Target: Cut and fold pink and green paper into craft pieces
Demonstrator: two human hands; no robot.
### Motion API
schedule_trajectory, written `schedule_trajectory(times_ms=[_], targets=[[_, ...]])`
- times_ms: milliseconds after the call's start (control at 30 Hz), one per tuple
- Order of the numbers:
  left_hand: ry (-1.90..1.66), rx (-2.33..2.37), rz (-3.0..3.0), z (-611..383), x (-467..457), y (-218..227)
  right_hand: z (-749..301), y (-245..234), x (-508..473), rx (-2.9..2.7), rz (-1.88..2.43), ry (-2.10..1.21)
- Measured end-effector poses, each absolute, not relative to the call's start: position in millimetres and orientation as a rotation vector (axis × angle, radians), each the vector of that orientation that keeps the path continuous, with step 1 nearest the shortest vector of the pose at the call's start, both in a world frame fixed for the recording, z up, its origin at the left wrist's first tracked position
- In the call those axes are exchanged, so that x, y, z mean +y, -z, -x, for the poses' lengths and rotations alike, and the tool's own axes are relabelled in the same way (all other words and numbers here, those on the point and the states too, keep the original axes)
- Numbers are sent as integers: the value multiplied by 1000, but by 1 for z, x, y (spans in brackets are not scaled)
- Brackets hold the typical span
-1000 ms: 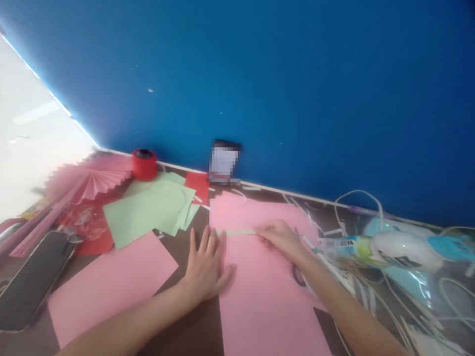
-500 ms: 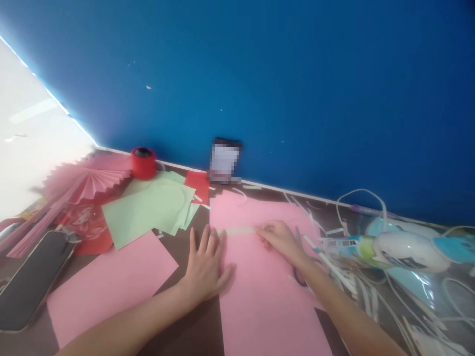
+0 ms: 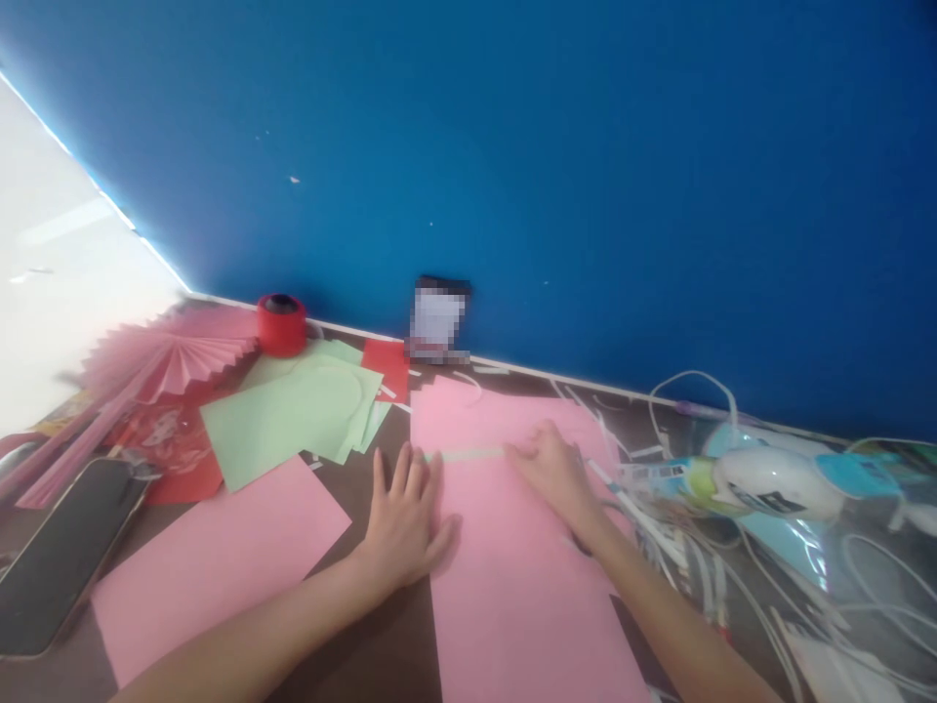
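Note:
A long pink paper sheet (image 3: 527,586) lies in front of me, overlapping more pink paper at its far end. Across it runs a narrow pale green strip (image 3: 472,454), which looks like tape or paper. My left hand (image 3: 406,522) rests flat with fingers spread at the sheet's left edge, fingertips by the strip's left end. My right hand (image 3: 552,478) is closed, thumb and fingers drawn together at the strip's right end. Exactly how the fingertips grip it is blurred. Scissors, mostly hidden, lie under my right forearm.
At left are a pink sheet (image 3: 226,566), green papers (image 3: 293,415), a phone (image 3: 62,552), a folded pink paper fan (image 3: 176,356) and a red tape roll (image 3: 281,327). A white-and-blue bottle (image 3: 776,483) and tangled white cords lie at right. A blue wall (image 3: 512,176) bounds the back.
My right hand has curled more tightly and turned slightly at the strip's right end. My left hand stays flat in place. The view has shifted slightly.

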State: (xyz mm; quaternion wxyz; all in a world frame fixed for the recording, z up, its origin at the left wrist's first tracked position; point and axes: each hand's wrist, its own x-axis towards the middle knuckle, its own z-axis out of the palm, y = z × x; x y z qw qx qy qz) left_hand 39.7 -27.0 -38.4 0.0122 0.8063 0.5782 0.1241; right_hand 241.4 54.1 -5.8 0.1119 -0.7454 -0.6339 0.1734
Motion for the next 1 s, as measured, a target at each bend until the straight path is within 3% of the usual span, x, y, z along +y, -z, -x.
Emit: schedule_trajectory(times_ms=[100, 233, 667, 1000], targets=[[-395, 1805, -2515, -40, -27, 39, -227, 10, 31, -2174, 1842, -248], [-396, 1810, -2532, -40, -28, 41, -201, 18, 5, -2663, 1320, -316], [-419, 1831, -2504, -39, -28, 43, -248, 39, 11, -2420, 1742, -183], [-490, 1879, -2538, -38, -27, 49, -244, 54, 15, -2316, 1792, -179]])
